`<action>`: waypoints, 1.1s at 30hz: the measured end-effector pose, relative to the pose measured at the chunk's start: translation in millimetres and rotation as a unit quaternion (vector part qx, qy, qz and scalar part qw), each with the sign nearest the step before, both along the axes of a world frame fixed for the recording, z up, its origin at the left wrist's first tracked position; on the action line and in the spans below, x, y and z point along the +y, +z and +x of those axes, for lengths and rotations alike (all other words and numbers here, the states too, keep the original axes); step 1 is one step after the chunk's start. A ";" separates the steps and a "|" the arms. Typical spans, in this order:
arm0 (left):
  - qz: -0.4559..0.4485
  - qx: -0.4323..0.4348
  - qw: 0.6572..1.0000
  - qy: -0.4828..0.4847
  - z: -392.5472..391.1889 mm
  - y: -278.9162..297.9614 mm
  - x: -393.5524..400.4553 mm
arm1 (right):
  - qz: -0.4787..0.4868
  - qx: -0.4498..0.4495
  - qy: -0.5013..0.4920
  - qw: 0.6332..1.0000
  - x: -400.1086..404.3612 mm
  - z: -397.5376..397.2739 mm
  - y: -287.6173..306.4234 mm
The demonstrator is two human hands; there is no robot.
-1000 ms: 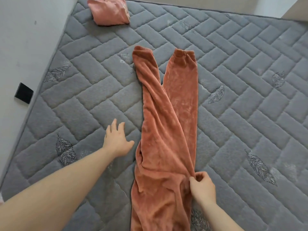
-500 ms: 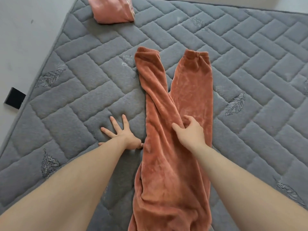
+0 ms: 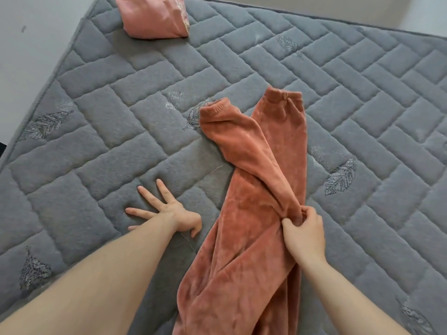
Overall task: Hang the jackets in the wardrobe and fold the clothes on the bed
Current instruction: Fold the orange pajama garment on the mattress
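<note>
Grey quilted mattress bears rust fleece trousers; right hand pinches one leg's fabric, left hand rests flat, fingers spread, beside them.

A pair of rust-orange fleece trousers lies lengthwise on the grey quilted mattress, one leg crossing over the other and both cuffs pointing toward the far edge. The right hand pinches a bunch of the upper leg's fabric, while the left hand presses flat on the mattress just beside the trousers, fingers spread. A folded pink garment sits near the far left corner.
</note>
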State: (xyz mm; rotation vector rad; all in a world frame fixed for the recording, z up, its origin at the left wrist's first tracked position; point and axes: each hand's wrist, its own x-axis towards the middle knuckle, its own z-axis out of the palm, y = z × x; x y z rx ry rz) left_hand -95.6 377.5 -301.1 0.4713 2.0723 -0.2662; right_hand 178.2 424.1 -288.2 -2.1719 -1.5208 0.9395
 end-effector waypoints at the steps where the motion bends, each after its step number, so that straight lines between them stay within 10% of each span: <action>1: -0.001 -0.001 1.000 0.004 0.8 -1.5 0.3 | -0.017 -0.011 0.010 1.000 3.2 1.0 -0.8; 8: -0.023 0.009 1.000 -0.004 3.5 -2.3 8.7 | 0.099 0.024 0.064 0.993 79.7 -53.1 18.3; 15: -0.038 0.008 0.999 -0.006 4.3 -0.6 12.4 | -0.072 -0.023 0.157 0.985 145.8 -113.5 15.3; 22: -0.033 0.006 0.999 0.011 2.9 1.3 13.6 | 0.262 0.191 0.044 0.945 179.1 -109.9 51.8; 28: -0.038 0.005 0.999 0.008 2.9 3.2 12.8 | 0.031 -0.010 -0.012 0.999 174.7 -50.6 20.0; 33: -0.032 0.008 0.999 0.008 5.2 6.2 14.4 | -0.038 -0.003 -0.027 0.999 137.7 -22.9 -7.5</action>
